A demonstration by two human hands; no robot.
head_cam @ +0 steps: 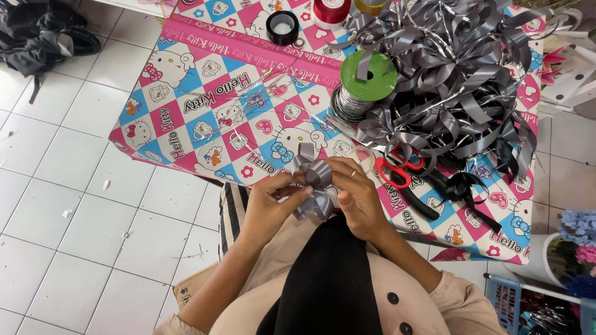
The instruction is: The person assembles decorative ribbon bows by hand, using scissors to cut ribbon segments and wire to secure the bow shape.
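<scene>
A person's left hand [273, 201] and right hand [357, 195] pinch a grey ribbon bow [315, 186] between them, at the edge of a patterned table [205, 105]. Red scissors [397, 170], a green spool [366, 77] and a heap of grey ribbon [453, 68] lie nearby.

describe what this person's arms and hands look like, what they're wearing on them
Both forearms are bare. Beige sleeves are pushed up to the elbows, the right sleeve showing most clearly. The left hand wears nothing visible. The right hand has a thin gold-coloured ring on one finger. No gloves, watch or bracelets show.
</scene>
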